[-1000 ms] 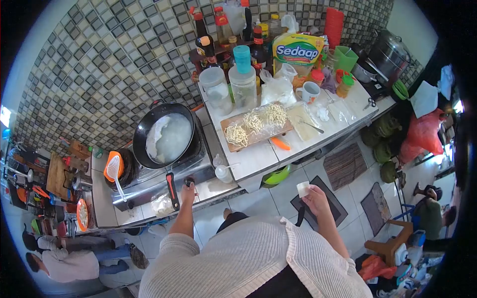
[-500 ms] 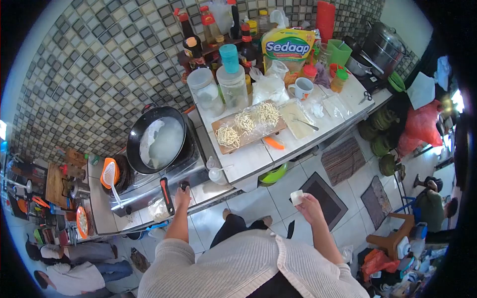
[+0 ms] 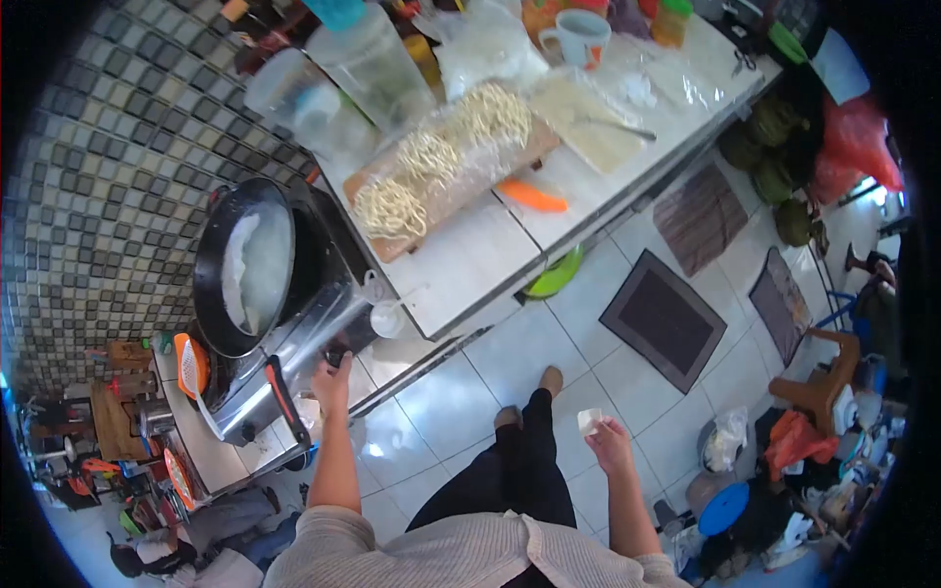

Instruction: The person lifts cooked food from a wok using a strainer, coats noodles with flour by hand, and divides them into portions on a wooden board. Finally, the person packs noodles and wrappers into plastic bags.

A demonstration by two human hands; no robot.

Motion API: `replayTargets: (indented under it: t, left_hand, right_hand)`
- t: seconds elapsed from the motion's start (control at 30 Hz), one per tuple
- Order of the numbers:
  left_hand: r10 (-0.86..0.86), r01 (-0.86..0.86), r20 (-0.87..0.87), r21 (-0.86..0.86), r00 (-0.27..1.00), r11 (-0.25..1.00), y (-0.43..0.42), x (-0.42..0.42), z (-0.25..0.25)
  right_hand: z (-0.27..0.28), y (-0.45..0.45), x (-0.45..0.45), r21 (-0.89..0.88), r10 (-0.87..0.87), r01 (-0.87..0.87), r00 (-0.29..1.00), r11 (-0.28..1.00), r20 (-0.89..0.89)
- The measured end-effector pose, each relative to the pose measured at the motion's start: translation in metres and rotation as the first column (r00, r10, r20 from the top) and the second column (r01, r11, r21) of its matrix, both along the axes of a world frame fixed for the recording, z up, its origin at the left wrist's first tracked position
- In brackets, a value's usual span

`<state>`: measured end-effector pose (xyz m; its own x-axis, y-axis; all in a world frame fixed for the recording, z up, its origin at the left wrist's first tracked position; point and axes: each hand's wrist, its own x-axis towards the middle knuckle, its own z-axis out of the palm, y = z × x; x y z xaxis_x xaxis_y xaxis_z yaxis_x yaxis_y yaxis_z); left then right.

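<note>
My left hand (image 3: 332, 386) is at the front of the steel stove (image 3: 294, 355), its fingers closed on a black stove knob (image 3: 336, 354). Above it on the burner sits a black wok (image 3: 218, 304) with cloudy whitish liquid (image 3: 263, 260) inside. The wok's black and red handle (image 3: 286, 400) sticks out just left of that hand. Out over the floor, my right hand (image 3: 612, 447) pinches a small white piece (image 3: 589, 421), which looks like a folded cloth or sponge; its exact kind is unclear.
On the tiled counter, a wooden board (image 3: 461, 191) carries several piles of noodles (image 3: 390, 206). Near it are an orange knife handle (image 3: 534, 196), plastic jars and a mug (image 3: 578, 39). An orange strainer (image 3: 192, 367) lies left of the wok. Mats (image 3: 665, 321) cover parts of the floor.
My view has tilted down and moved closer to the counter. My left hand stays at the knob. The right hand still holds the white piece, now lower over the floor.
</note>
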<state>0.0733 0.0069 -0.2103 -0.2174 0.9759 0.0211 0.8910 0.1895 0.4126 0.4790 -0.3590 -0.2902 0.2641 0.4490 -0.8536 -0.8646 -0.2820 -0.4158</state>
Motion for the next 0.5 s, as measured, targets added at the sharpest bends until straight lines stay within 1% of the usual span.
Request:
replayTargets:
  t: [0.03, 0.07, 0.13, 0.2, 0.27, 0.33, 0.37, 0.43, 0.47, 0.5]
  left_hand:
    - [-0.025, 0.024, 0.009, 0.023, 1.0, 0.999, 0.004, -0.003, -0.003]
    - [-0.001, 0.002, -0.033, 0.007, 0.999, 1.0, 0.002, -0.005, -0.005]
    - [-0.043, 0.045, -0.036, 0.046, 0.998, 0.998, 0.002, -0.008, -0.008]
    - [-0.054, 0.056, -0.038, 0.057, 0.998, 0.997, 0.002, -0.011, -0.009]
    - [-0.064, 0.067, -0.05, 0.069, 0.997, 0.995, 0.003, -0.012, -0.013]
    - [-0.104, 0.106, -0.026, 0.107, 0.994, 0.989, 0.004, -0.013, -0.013]
    - [-0.098, 0.097, 0.002, 0.106, 0.995, 0.99, 0.002, -0.012, -0.012]
    - [-0.101, 0.104, -0.029, 0.093, 0.994, 0.99, 0.002, -0.011, -0.011]
    - [-0.109, 0.113, -0.047, 0.089, 0.993, 0.99, 0.003, -0.009, -0.009]
    - [-0.11, 0.111, -0.019, 0.079, 0.994, 0.991, 0.001, -0.002, -0.004]
  right_hand:
    - [-0.011, -0.014, -0.013, -0.033, -0.021, 0.021, 1.0, 0.999, -0.01]
    - [-0.02, -0.029, -0.026, -0.048, -0.024, 0.023, 1.0, 0.999, -0.014]
    - [-0.037, -0.05, -0.048, -0.056, -0.066, 0.06, 0.991, 0.997, -0.118]
    - [-0.05, -0.065, -0.061, -0.089, -0.096, 0.083, 0.982, 0.993, -0.163]
    - [-0.065, -0.075, -0.063, -0.083, -0.075, 0.061, 0.981, 0.995, -0.178]
    - [-0.083, -0.086, -0.062, -0.083, -0.062, 0.05, 0.986, 0.995, -0.154]
    - [-0.091, -0.091, -0.061, -0.089, -0.057, 0.043, 0.985, 0.995, -0.165]
    - [-0.095, -0.092, -0.058, -0.149, -0.112, 0.095, 0.987, 0.984, -0.114]
    - [-0.095, -0.093, -0.058, -0.156, -0.113, 0.093, 0.987, 0.983, -0.119]
    - [-0.095, -0.095, -0.058, -0.152, -0.096, 0.08, 0.99, 0.985, -0.102]
